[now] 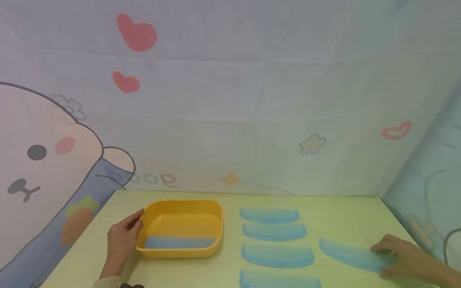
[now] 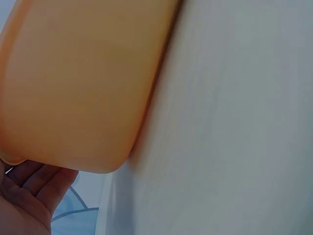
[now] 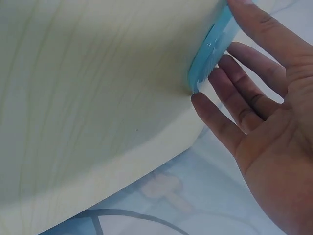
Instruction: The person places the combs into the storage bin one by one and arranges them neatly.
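My left hand (image 1: 122,244) grips the left rim of a yellow plastic basin (image 1: 183,253); the left wrist view shows its curled fingers (image 2: 44,183) against the basin's outside. Inside the basin, along the near wall, lies a blue comb (image 1: 179,242). At the right, my right hand (image 1: 408,258) holds the right end of another blue comb (image 1: 351,255) between thumb and fingers. This comb lies slanted, its left end farther back. In the right wrist view the fingertips sit at the edge of the held comb (image 3: 210,49), and its far part is out of frame.
Several more blue combs form a column between basin and right hand: the farthest comb (image 1: 270,215), two middle combs (image 1: 275,232) and the nearest comb (image 1: 279,280), cut off by the frame. The pale wooden table (image 1: 342,212) ends at a printed cloth (image 1: 216,100).
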The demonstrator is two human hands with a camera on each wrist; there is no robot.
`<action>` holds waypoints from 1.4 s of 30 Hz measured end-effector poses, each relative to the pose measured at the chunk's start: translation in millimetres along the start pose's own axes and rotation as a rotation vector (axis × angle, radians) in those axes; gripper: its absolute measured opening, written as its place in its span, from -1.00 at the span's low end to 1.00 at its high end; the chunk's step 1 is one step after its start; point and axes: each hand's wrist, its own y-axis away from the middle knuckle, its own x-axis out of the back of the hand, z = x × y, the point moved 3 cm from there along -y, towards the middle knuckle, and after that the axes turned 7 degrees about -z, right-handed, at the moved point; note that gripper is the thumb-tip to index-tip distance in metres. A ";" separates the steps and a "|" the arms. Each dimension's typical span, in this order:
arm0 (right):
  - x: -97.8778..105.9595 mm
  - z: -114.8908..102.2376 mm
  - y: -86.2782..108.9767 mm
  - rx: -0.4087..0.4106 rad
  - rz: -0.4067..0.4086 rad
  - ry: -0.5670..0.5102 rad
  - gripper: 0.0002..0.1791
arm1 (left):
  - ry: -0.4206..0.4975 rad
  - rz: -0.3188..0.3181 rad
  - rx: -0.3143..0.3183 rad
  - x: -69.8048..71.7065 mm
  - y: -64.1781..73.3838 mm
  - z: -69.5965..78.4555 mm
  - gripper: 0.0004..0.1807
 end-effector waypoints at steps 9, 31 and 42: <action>2.8 -5.3 -0.4 -0.089 -0.011 -0.018 -0.61 | -0.003 0.000 0.013 2.7 0.0 1.0 -0.66; -0.7 -6.7 -2.0 -0.065 0.075 0.054 -0.54 | -0.009 -0.017 0.030 1.4 -0.4 -3.6 -0.66; -2.0 -14.7 -10.7 0.110 0.210 0.213 -0.49 | -0.016 -0.022 0.036 0.9 -0.5 -1.5 -0.66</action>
